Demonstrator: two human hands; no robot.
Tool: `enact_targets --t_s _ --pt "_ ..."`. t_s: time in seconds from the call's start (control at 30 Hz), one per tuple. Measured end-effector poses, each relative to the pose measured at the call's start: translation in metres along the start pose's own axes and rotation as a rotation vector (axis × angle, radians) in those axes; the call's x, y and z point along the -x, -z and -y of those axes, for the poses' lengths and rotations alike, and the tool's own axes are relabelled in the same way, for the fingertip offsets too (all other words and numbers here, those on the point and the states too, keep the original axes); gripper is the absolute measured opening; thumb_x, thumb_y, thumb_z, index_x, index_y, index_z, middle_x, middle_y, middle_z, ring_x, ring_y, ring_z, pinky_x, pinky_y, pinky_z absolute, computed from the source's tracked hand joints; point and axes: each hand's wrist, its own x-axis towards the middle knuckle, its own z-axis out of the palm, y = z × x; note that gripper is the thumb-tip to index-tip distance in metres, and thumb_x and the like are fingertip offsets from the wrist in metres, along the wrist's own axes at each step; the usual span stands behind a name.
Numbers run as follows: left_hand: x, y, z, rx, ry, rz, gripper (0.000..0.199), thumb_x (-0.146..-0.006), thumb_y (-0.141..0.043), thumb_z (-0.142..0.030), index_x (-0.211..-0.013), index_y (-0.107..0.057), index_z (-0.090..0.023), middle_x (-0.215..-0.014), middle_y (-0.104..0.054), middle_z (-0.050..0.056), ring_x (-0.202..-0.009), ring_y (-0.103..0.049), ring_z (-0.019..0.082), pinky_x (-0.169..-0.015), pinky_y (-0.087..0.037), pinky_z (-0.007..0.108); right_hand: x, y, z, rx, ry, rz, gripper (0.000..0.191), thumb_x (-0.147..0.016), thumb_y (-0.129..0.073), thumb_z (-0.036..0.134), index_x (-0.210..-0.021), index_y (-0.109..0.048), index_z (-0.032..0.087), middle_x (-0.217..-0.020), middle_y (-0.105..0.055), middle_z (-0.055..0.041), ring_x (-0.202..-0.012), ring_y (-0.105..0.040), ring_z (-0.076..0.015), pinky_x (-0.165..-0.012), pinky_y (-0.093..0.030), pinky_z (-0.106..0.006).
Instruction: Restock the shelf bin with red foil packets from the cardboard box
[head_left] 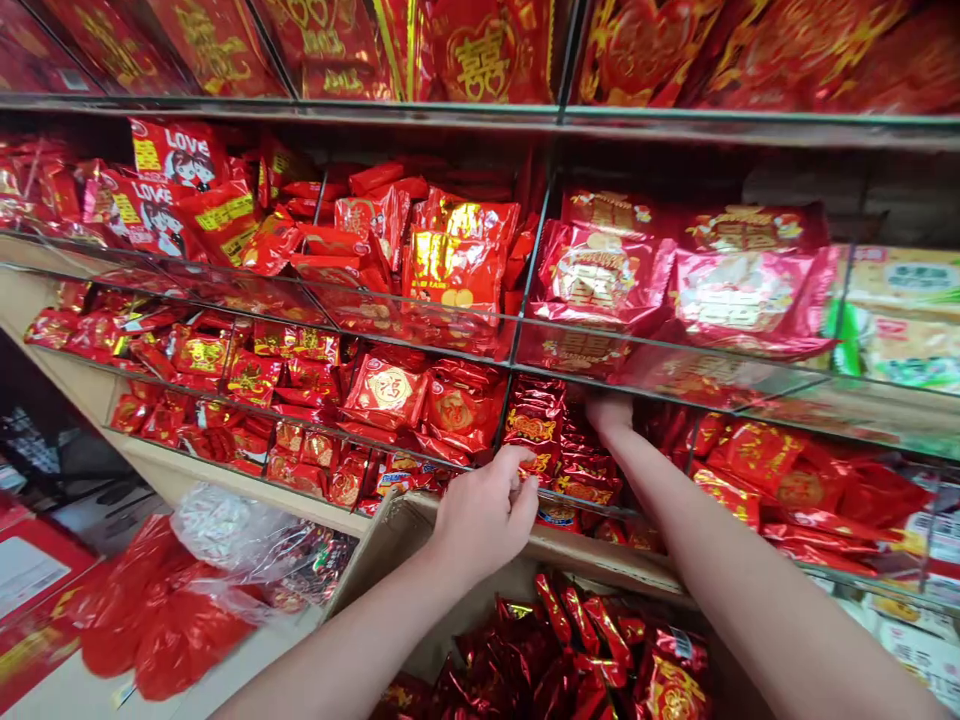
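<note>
My left hand (487, 510) is at the front lip of a lower shelf compartment, its fingers curled beside a stack of small red-and-gold snack packets (531, 428). What those fingers grip is hidden. Deeper in the same compartment, under the shelf above, my right hand (611, 412) reaches behind more red packets (589, 480); its fingers are out of sight. Below both arms stands an open cardboard box (600, 558), with many shiny red packets (574, 640) lying loose inside.
Clear dividers and a glass shelf front (637, 352) run close above my right hand. Larger pink-red packets (600, 270) fill the shelf overhead. At lower left lie red plastic bags (165, 610) and a clear plastic bag (232, 525). Pale boxes (911, 320) stand at right.
</note>
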Motion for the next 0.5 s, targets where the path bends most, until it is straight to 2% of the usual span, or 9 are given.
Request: enact_targets --t_s 0.1,0.27,0.37,0.5 --pt "-0.0015 0.0002 -0.0030 -0.042 -0.011 0.040 0.025 -0.083 -0.035 -0.031 -0.105 -0.044 -0.025 -0.064 -0.057 -0.004 -0.051 -0.049 0.011 -0.049 -0.031 0.022 0.0007 -0.0007 -0.0052 0.101 -0.067 0.065 0.021 -0.073 -0.050 0.023 -0.085 -0.062 0.010 -0.091 -0.060 -0.0198 -0.098 -0.052 -0.0336 -0.082 -0.040 -0.043" --pt "-0.0053 -0.0010 -0.0057 -0.089 -0.010 0.105 0.026 -0.082 -0.036 -0.031 -0.106 -0.046 -0.025 -0.066 -0.059 -0.004 -0.050 -0.050 0.012 -0.049 -0.032 0.024 0.0010 -0.0001 -0.0035 0.189 -0.073 0.126 0.035 -0.076 -0.050 0.034 -0.103 -0.058 0.014 -0.108 -0.056 -0.0172 -0.104 -0.048 -0.0323 -0.084 -0.039 -0.043" --pt "-0.0064 -0.0020 -0.0058 -0.100 -0.018 0.112 0.026 -0.082 -0.037 -0.031 -0.106 -0.046 -0.025 -0.067 -0.060 -0.003 -0.051 -0.051 0.011 -0.050 -0.033 0.024 0.0022 -0.0001 -0.0017 0.214 -0.116 0.142 0.040 -0.076 -0.049 0.039 -0.104 -0.057 0.012 -0.106 -0.056 -0.0193 -0.100 -0.050 -0.0344 -0.081 -0.040 -0.045" --pt "-0.0073 -0.0030 -0.0053 -0.112 -0.005 0.108 0.025 -0.082 -0.036 -0.031 -0.105 -0.046 -0.026 -0.067 -0.060 -0.004 -0.050 -0.050 0.011 -0.048 -0.032 0.023 0.0040 -0.0012 -0.0026 0.195 -0.144 0.138 0.043 -0.074 -0.051 0.045 -0.103 -0.058 0.014 -0.101 -0.058 -0.0167 -0.097 -0.052 -0.0327 -0.077 -0.043 -0.041"
